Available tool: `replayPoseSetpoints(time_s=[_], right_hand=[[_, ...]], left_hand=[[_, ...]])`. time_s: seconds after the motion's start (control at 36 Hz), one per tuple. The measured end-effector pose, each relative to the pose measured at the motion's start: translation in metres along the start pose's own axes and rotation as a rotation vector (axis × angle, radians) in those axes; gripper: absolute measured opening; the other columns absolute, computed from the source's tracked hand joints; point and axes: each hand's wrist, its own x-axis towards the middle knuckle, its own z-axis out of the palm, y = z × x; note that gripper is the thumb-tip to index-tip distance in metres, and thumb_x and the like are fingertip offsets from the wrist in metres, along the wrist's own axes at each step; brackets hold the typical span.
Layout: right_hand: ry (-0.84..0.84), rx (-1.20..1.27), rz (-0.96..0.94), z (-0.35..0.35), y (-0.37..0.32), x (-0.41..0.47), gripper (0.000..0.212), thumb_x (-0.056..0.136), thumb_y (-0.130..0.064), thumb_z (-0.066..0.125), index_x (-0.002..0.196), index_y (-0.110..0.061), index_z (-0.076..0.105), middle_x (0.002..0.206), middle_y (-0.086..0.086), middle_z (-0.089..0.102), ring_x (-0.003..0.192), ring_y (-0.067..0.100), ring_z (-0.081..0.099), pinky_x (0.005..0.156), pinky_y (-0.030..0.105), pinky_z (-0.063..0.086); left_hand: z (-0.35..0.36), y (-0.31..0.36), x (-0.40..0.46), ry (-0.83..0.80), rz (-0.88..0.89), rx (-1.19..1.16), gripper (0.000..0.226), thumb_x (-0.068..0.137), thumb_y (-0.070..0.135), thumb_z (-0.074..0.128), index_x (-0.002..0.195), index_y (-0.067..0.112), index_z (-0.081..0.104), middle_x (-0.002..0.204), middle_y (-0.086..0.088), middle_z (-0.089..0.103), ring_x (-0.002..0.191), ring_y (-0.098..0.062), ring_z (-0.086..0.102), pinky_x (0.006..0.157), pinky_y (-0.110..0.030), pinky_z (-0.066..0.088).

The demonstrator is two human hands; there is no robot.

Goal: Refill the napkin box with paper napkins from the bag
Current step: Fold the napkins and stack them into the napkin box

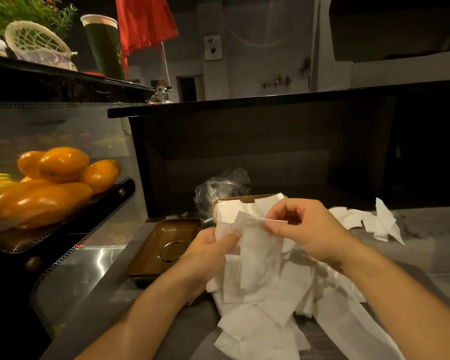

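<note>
Above the napkin box (247, 201), both hands pinch a napkin (260, 245) hanging lengthwise downward

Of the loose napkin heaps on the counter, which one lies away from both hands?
The small heap of napkins at the far right. No hand touches it, while the big pile lies under both hands.

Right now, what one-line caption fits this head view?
Both hands, left hand and right hand, pinch a napkin above the napkin box, beside a brown tray.
</note>
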Motion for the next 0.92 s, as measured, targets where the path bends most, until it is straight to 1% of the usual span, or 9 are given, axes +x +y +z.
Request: replayPoseSetpoints(time_s=[0.11,0.33,0.53,0.58,0.64,0.69,0.75,0.83,0.92], right_hand=[[0.079,0.002,0.024,0.012,0.006,0.004,0.003,0.087,-0.028,0.078,0.088,-0.028,0.075,0.102,-0.018,0.066,0.098,0.008,0.063,0.075,0.015,0.048],[0.068,0.060,0.036,0.014,0.008,0.003,0.002,0.087,-0.029,0.076,0.089,-0.028,0.075,0.083,-0.017,0.072,0.086,0.009,0.070,0.067,0.016,0.056],[0.172,0.002,-0.124,0.003,0.000,-0.001,0.006,0.087,-0.026,0.077,0.088,-0.029,0.073,0.086,-0.019,0.071,0.090,0.009,0.069,0.078,0.025,0.059],[-0.004,0.030,-0.129,-0.003,-0.005,-0.005,0.006,0.087,-0.022,0.077,0.084,-0.027,0.075,0.088,-0.017,0.072,0.091,0.008,0.069,0.079,0.026,0.060],[-0.348,0.052,-0.103,-0.010,-0.011,-0.011,0.011,0.088,-0.017,0.076,0.081,-0.025,0.076,0.098,-0.010,0.075,0.098,0.012,0.071,0.083,0.028,0.059],[-0.645,-0.016,-0.053,-0.014,-0.015,-0.016,0.012,0.090,-0.013,0.074,0.082,-0.022,0.075,0.112,-0.008,0.073,0.111,0.013,0.067,0.093,0.028,0.056],[-0.733,-0.060,-0.020,-0.017,-0.017,-0.018,0.012,0.090,-0.014,0.073,0.084,-0.023,0.076,0.115,-0.009,0.072,0.115,0.012,0.064,0.097,0.029,0.054],[-0.589,0.005,0.009,-0.020,-0.018,-0.018,0.012,0.089,-0.023,0.073,0.081,-0.030,0.076,0.102,-0.007,0.072,0.101,0.010,0.067,0.086,0.023,0.055],[-0.367,0.097,0.019,-0.019,-0.014,-0.013,0.008,0.087,-0.028,0.074,0.079,-0.029,0.077,0.096,-0.010,0.072,0.097,0.006,0.068,0.080,0.021,0.055]], left_hand=[[0.001,0.003,-0.003,-0.052,-0.001,-0.045,0.019,0.096,0.038,0.061,0.087,0.028,0.075,0.088,0.004,0.079,0.079,-0.013,0.076,0.067,-0.031,0.060],[0.002,-0.001,-0.001,-0.047,0.008,-0.038,0.020,0.096,0.044,0.057,0.102,0.031,0.071,0.092,0.012,0.078,0.084,-0.007,0.074,0.069,-0.027,0.058],[-0.006,-0.002,0.001,-0.120,0.024,0.038,0.018,0.091,0.018,0.074,0.103,0.029,0.069,0.089,0.012,0.078,0.081,-0.007,0.075,0.060,-0.023,0.058],[-0.007,-0.005,0.004,-0.067,0.051,0.061,0.021,0.088,0.013,0.076,0.102,0.027,0.070,0.086,0.010,0.078,0.078,-0.008,0.075,0.060,-0.025,0.059],[-0.008,-0.007,0.007,0.002,0.072,0.060,0.018,0.088,0.013,0.076,0.100,0.026,0.072,0.084,0.008,0.077,0.077,-0.009,0.074,0.063,-0.030,0.062],[-0.008,-0.009,0.010,0.073,0.074,0.056,0.022,0.085,0.020,0.081,0.096,0.032,0.067,0.087,0.008,0.075,0.080,-0.011,0.071,0.061,-0.026,0.059],[-0.009,-0.012,0.014,0.111,0.084,0.075,0.031,0.082,0.030,0.084,0.102,0.037,0.061,0.101,0.008,0.069,0.093,-0.012,0.067,0.067,-0.025,0.057],[-0.010,-0.014,0.015,0.102,0.137,0.079,0.027,0.083,0.031,0.082,0.103,0.040,0.066,0.102,0.009,0.071,0.096,-0.013,0.067,0.071,-0.027,0.059],[-0.010,-0.012,0.013,0.051,0.186,0.053,0.043,0.079,0.031,0.084,0.117,0.039,0.065,0.101,0.014,0.073,0.094,-0.007,0.070,0.071,-0.024,0.060]])
